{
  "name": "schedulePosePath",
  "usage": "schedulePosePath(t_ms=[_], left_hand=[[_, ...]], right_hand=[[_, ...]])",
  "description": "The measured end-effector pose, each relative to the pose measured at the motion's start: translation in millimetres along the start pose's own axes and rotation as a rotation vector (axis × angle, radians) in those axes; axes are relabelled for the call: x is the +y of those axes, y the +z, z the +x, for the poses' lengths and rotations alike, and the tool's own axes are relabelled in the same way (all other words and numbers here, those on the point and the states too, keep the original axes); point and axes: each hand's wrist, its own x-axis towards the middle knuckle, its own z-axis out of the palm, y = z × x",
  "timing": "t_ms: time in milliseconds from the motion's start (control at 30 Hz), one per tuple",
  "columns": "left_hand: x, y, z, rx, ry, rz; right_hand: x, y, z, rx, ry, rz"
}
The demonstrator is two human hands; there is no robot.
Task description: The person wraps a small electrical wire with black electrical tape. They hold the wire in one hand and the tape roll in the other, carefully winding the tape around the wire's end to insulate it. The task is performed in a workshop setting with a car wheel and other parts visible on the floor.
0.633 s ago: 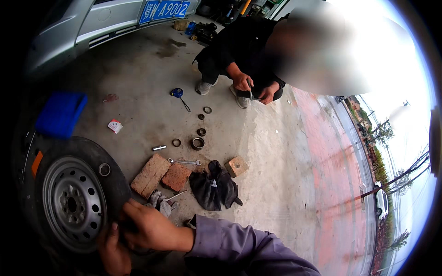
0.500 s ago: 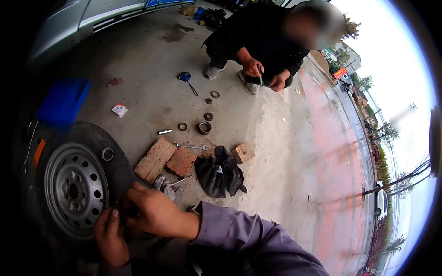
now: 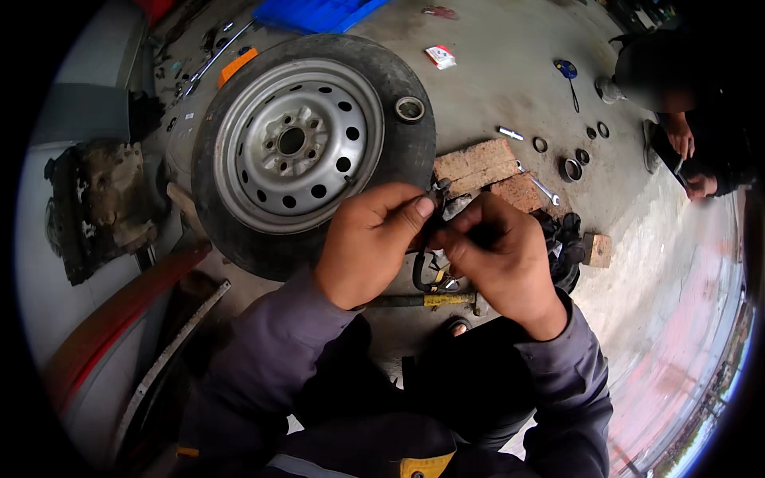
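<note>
"Holding what there?"
"A small dark part (image 3: 436,209), up above the floor (image 3: 510,88). My left hand (image 3: 374,239) pinches it between thumb and finger; my right hand (image 3: 506,255) pinches its other side, probably to steady it."
"What crowds you?"
"The wheel (image 3: 328,145) just beyond, bricks (image 3: 476,165) behind, a hammer (image 3: 446,300) below."

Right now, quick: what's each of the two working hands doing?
Left hand: closed, pinching a small dark part.
Right hand: fingers curled close by; whether it grips anything cannot be told.
</note>
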Motion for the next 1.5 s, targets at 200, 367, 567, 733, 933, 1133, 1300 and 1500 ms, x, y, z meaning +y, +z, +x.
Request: schedulePosePath(t_ms=[200, 367, 567, 733, 933, 1133, 1300, 1500], left_hand=[[-1.3, 7.0, 1.1, -0.015, -0.032, -0.190], [4.5, -3.0, 0.2, -0.181, -0.288, -0.489], [-4.8, 10.8, -15.8, -0.010, 0.253, -0.072], [-3.2, 7.7, -13.7, 0.073, 0.576, 0.312], [1.1, -6.0, -14.7, -0.008, 0.606, 0.284], [0.8, -1.2, -19.5, -0.029, 0.197, -0.181], [8.4, -4.6, -14.3, -0.017, -0.109, -0.424], [4.2, -2.8, -13.9, 0.129, 0.051, -0.227]], right_hand=[[-9.4, 3.5, -12.0, -0.071, 0.001, 0.124], [-5.7, -1.9, -8.9, -0.063, -0.117, 0.277], [-0.2, -7.9, 1.3, -0.082, 0.088, 0.652], [-14.7, -2.7, -7.4, -0.070, 0.147, 0.519], [-20.3, -5.9, -3.1, 0.022, -0.309, 0.230], [-3.2, -10.0, 7.1, -0.111, -0.292, 0.015], [-9.1, -0.7, 7.0, -0.055, -0.410, -0.089], [-12.6, 6.1, 2.2, -0.040, 0.114, 0.300]])
